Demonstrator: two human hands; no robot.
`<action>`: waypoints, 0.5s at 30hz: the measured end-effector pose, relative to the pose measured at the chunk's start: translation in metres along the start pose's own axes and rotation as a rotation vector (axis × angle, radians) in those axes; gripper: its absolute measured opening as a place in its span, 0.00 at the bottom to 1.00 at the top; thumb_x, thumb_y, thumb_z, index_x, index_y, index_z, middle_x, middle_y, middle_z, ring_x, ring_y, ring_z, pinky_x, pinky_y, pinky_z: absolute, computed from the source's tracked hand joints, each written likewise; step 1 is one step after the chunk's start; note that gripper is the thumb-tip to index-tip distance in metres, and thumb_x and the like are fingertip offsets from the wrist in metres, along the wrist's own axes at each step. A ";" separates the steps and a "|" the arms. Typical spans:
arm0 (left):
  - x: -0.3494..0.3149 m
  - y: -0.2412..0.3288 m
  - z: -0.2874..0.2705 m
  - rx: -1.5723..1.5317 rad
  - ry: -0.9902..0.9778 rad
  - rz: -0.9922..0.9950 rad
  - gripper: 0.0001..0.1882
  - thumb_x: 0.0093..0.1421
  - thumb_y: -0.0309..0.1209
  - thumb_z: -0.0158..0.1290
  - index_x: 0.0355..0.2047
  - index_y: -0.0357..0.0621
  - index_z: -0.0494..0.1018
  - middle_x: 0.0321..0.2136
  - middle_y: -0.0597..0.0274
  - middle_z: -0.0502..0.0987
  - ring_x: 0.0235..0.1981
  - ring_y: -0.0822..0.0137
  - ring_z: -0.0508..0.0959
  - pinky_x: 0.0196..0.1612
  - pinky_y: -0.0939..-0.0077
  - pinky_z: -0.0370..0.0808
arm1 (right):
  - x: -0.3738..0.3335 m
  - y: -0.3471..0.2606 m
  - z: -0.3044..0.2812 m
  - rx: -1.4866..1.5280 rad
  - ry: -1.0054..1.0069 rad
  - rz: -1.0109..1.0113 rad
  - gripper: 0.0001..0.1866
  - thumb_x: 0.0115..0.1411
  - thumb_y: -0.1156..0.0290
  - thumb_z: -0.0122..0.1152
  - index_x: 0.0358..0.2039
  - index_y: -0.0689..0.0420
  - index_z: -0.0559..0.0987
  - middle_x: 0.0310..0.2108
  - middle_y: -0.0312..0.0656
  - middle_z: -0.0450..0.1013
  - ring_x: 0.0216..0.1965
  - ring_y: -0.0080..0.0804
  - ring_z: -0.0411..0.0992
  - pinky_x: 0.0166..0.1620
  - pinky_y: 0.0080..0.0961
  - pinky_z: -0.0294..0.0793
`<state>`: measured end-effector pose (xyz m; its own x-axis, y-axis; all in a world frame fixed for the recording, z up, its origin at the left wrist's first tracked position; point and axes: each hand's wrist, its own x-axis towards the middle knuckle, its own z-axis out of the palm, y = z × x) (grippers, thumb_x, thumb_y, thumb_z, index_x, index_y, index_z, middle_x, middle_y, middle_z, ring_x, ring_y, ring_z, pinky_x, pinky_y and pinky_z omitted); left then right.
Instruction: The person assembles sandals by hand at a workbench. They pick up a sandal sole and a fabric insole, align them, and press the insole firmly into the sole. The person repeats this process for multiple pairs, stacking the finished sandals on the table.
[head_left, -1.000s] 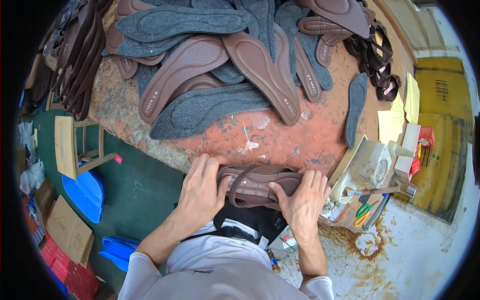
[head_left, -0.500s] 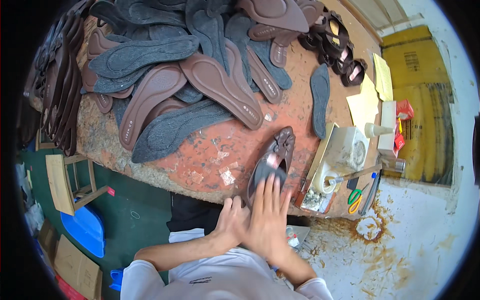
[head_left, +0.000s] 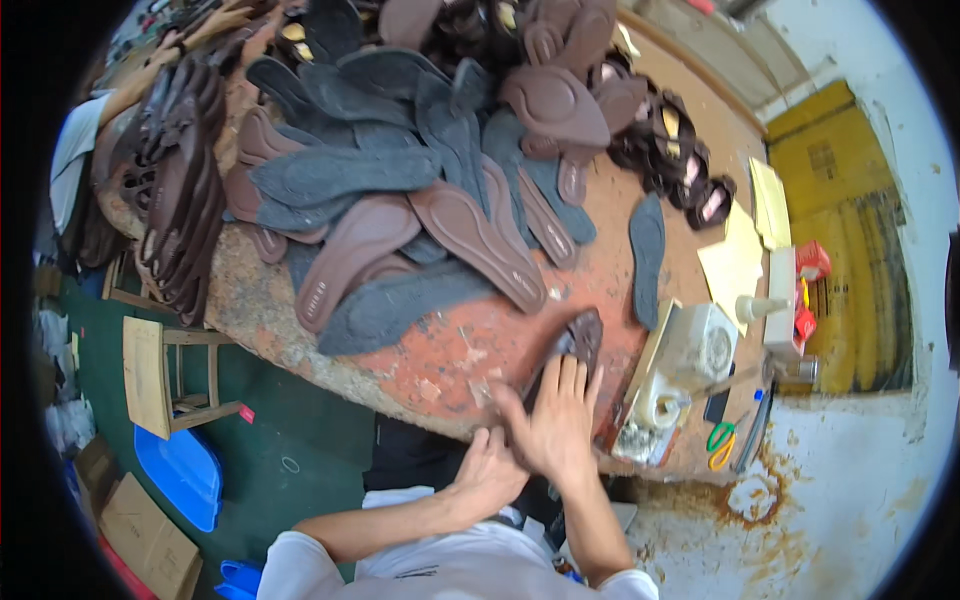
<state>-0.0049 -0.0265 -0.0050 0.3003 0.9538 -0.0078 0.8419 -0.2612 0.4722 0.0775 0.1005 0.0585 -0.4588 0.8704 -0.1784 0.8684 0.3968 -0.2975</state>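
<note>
My right hand lies flat, fingers spread, on a brown strapped sandal piece at the near edge of the worn red table. Only the sandal's far end shows beyond my fingertips. My left hand rests just below and left of the right hand, at the table's edge, fingers curled; what it holds, if anything, is hidden. A big heap of grey and brown shoe insoles covers the table beyond.
A single grey insole lies right of the heap. Dark strapped sandals are piled at the far right. A white machine, green scissors, yellow paper sheets and a wooden stool are nearby.
The sandal piece lay crosswise under both hands a second ago; it now points away from me under my right hand alone. My left hand has come off it, to the table's edge.
</note>
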 end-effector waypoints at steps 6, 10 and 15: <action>0.009 0.007 -0.012 -0.116 0.019 -0.011 0.15 0.64 0.38 0.58 0.42 0.39 0.84 0.35 0.47 0.82 0.38 0.46 0.79 0.45 0.46 0.69 | 0.016 0.008 0.002 0.054 0.131 0.017 0.64 0.66 0.30 0.57 0.76 0.79 0.50 0.78 0.77 0.41 0.81 0.68 0.42 0.78 0.67 0.32; 0.013 0.005 0.010 0.077 0.175 0.009 0.14 0.65 0.41 0.58 0.42 0.47 0.85 0.33 0.56 0.82 0.34 0.52 0.77 0.41 0.52 0.67 | -0.020 0.009 -0.003 -0.061 -0.058 0.028 0.63 0.67 0.30 0.56 0.76 0.79 0.50 0.78 0.77 0.44 0.81 0.67 0.43 0.79 0.65 0.34; 0.007 -0.001 0.004 -0.049 0.228 0.035 0.14 0.64 0.41 0.58 0.39 0.48 0.86 0.36 0.54 0.83 0.36 0.51 0.78 0.43 0.51 0.68 | -0.021 -0.003 -0.005 0.130 0.116 -0.061 0.61 0.66 0.35 0.58 0.72 0.85 0.54 0.74 0.80 0.52 0.79 0.70 0.48 0.79 0.65 0.32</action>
<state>-0.0019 -0.0202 -0.0087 0.2155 0.9544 0.2065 0.8082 -0.2930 0.5108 0.0856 0.0829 0.0674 -0.4790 0.8764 -0.0493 0.8043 0.4157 -0.4247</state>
